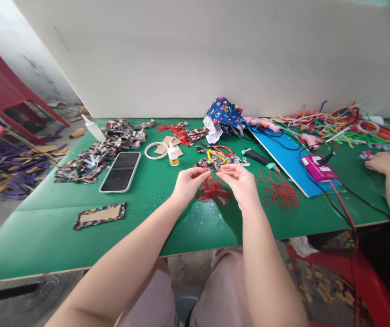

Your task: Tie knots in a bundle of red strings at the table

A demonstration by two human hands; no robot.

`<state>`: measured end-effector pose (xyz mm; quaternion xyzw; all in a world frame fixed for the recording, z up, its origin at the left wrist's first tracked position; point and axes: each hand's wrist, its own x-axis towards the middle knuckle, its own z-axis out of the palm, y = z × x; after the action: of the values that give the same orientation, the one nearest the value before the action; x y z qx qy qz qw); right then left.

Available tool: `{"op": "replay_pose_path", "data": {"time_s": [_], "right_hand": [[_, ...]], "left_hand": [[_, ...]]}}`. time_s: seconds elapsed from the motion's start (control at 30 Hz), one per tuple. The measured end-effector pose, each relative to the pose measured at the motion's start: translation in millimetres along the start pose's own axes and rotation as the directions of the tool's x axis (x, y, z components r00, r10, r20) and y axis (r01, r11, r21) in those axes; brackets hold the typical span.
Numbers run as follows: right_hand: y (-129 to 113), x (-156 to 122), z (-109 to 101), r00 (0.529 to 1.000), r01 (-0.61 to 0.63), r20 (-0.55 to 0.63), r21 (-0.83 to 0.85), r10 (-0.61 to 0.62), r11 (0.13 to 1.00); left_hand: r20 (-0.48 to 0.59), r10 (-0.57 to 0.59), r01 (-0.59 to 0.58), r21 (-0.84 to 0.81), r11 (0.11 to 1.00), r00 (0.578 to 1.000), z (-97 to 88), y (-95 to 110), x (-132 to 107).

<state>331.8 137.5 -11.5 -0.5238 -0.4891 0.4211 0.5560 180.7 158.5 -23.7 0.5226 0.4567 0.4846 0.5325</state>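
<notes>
L hand [191, 182] and R hand [240, 184] are facing each other over the green bench [150, 200], thumb & fingers of each pinching, tips nearly meeting; can't tell what's btwn them, too small. Red cord bundle [214, 193] is lying right below the hands; 2nd red cord bundle [283, 195] is lying to the R. Utility knife [257, 159] is resting just beyond, phone [120, 172] lying off L. Co-worker's hand [379, 163] is showing at far R.

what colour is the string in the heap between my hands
The string is plain red; it shows best in the head view.
</notes>
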Motion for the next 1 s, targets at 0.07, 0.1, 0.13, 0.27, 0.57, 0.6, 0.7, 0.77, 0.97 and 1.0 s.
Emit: {"op": "replay_pose_path", "data": {"time_s": [0.07, 0.1, 0.13, 0.27, 0.57, 0.6, 0.7, 0.77, 0.97, 1.0], "right_hand": [[-1.9, -0.2, -0.7, 0.999, 0.022, -0.047, -0.002, -0.023, 1.0], [-2.6, -0.5, -0.4, 0.998, 0.029, -0.06, -0.003, -0.029, 1.0], [-3.1, -0.9, 0.2, 0.997, 0.031, -0.065, -0.003, -0.031, 1.0], [-3.1, -1.6, 3.8, 0.999, -0.001, -0.046, 0.024, 0.002, 1.0], [-2.9, -0.8, 4.8, 0.995, -0.093, -0.005, 0.138, 0.095, 0.986], [-3.0, -0.9, 4.6, 0.995, -0.101, 0.005, 0.143, 0.101, 0.985], [-3.1, -1.3, 4.2, 0.993, -0.114, 0.028, 0.152, 0.111, 0.982], [-2.7, -1.3, 4.1, 0.994, -0.113, 0.034, 0.154, 0.109, 0.982], [0.0, -0.7, 3.7, 0.995, -0.096, 0.05, 0.129, 0.091, 0.987], [0.5, -0.7, 3.7, 0.995, -0.092, 0.053, 0.118, 0.087, 0.989]], "left_hand": [[0.003, 0.058, -0.058, 0.099, 0.993, 0.998, 0.7, -2.4, -0.6], [0.007, 0.084, -0.084, 0.149, 0.985, 0.996, 0.9, -3.5, -1.1], [0.012, 0.107, -0.107, 0.195, 0.975, 0.994, 0.9, -4.5, -1.8], [0.05, 0.172, -0.178, 0.34, 0.923, 0.984, 0.8, -4.2, -5.1], [0.18, 0.215, -0.276, 0.468, 0.84, 0.96, 2.4, 2.4, -8.7], [0.186, 0.216, -0.281, 0.475, 0.834, 0.958, 2.4, 2.5, -8.9], [0.202, 0.215, -0.289, 0.489, 0.823, 0.955, 2.0, 3.0, -9.5], [0.208, 0.214, -0.292, 0.495, 0.818, 0.954, 1.9, 3.1, -9.7], [0.212, 0.213, -0.293, 0.496, 0.817, 0.954, 1.7, 2.1, -8.5], [0.211, 0.213, -0.292, 0.495, 0.818, 0.954, 1.6, 1.9, -8.3]]}}
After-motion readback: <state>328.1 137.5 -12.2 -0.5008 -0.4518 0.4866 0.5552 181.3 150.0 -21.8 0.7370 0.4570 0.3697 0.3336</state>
